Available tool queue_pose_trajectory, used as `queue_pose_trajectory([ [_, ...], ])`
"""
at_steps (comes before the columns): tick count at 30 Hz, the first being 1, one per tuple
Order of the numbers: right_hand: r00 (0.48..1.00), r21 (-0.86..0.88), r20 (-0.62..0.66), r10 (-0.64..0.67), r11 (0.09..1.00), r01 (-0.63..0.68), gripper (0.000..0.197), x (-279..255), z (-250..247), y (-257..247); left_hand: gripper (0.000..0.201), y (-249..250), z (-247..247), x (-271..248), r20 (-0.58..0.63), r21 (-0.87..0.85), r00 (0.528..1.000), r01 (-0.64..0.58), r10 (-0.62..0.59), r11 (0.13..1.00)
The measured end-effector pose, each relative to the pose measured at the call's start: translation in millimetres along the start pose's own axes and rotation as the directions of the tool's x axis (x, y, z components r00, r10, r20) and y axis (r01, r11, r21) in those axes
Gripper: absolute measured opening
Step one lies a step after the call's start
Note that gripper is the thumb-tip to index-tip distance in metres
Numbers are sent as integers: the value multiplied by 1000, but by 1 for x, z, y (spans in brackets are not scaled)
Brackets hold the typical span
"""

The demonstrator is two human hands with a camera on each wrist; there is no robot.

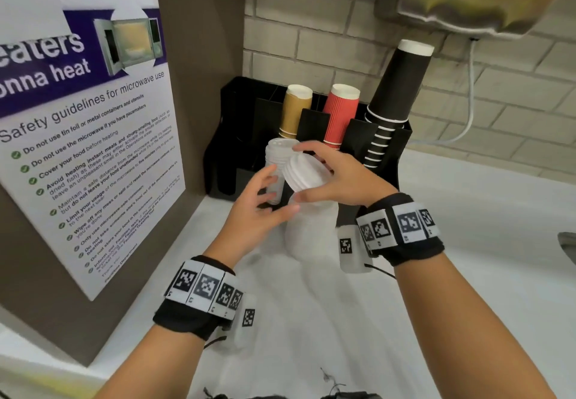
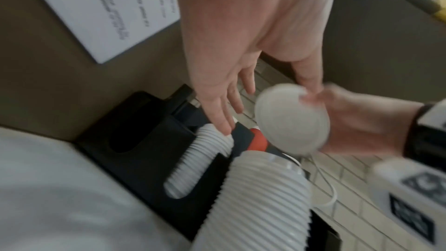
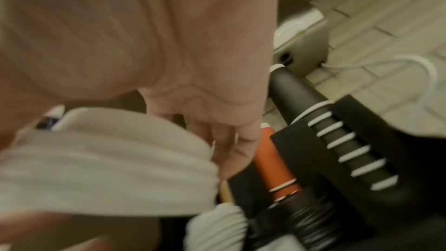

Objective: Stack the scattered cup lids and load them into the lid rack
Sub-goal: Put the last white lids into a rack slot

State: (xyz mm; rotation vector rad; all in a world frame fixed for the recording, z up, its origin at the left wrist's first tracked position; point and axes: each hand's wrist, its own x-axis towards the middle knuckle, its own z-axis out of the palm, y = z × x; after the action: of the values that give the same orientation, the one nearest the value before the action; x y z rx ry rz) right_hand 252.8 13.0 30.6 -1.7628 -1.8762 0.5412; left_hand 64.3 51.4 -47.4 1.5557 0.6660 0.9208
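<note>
Small stack of lids (image 1: 304, 171) pinched in curled right hand (image 1: 339, 177) just above lid rack (image 1: 224, 149), tilted for loading onto taller lid column (image 1: 311, 227); left hand (image 1: 258, 211) spread, empty, steadying beside.

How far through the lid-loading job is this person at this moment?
Partly done. Two stacks of white lids already sit in the black rack. In hand: the right hand grips a short lid stack, tilted above the nearer rack stack; the left hand is open beside it. Left: setting this stack in. No loose lids show on the counter.
</note>
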Motion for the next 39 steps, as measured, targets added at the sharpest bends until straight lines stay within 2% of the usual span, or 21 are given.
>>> queue_pose_trajectory([
  [1, 1000, 116, 0, -28, 993, 28, 72, -5, 1, -7, 91, 3, 5, 0, 30, -45, 999, -26, 28, 999],
  [3, 998, 276, -3, -61, 959, 59, 66, -12, 3, -17, 101, 9, 14, 0, 47, -126, 993, -100, 107, 987],
  [6, 997, 358, -13, -80, 930, 79, 66, -22, 3, -23, 92, 15, 20, 0, 14, -219, 980, -191, 199, 957],
  [9, 998, 408, 5, -65, 911, 58, 71, -31, -2, -19, 86, 18, 19, 0, 26, -244, 971, -223, 237, 944],
  [13, 999, 405, -18, -48, 913, 51, 71, -36, -5, -16, 85, 21, 21, -2, 38, -229, 970, -225, 240, 947],
  [21, 989, 427, -139, -40, 899, 96, 66, -43, 2, -19, 87, 20, 28, -1, 36, -232, 973, -215, 230, 948],
  [25, 976, 394, -205, -66, 908, 144, 64, -40, 1, -15, 99, 18, 28, 2, 63, -239, 973, -202, 222, 950],
  [27, 936, 344, -349, -49, 922, 177, 66, -35, -9, -3, 104, 16, 21, 3, 43, -233, 979, -183, 198, 955],
  [28, 896, 307, -444, -22, 936, 175, 68, -33, -16, 7, 103, 14, 16, 4, 18, -221, 981, -183, 191, 958],
  [30, 821, 224, -569, 45, 969, 102, 72, -30, -31, 32, 96, 11, 7, 5, -47, -182, 982, -190, 184, 965],
  [31, 809, 162, -584, 68, 986, 34, 75, -29, -38, 46, 91, 9, 2, 4, -77, -158, 980, -192, 182, 969],
  [35, 872, -87, -465, 157, 971, -221, 78, -27, -45, 98, 75, 5, -9, 0, -146, -67, 975, -182, 170, 981],
  [39, 904, -347, -312, 293, 850, -395, 79, -18, -40, 119, 64, 6, -12, -3, -156, -30, 974, -173, 166, 985],
])
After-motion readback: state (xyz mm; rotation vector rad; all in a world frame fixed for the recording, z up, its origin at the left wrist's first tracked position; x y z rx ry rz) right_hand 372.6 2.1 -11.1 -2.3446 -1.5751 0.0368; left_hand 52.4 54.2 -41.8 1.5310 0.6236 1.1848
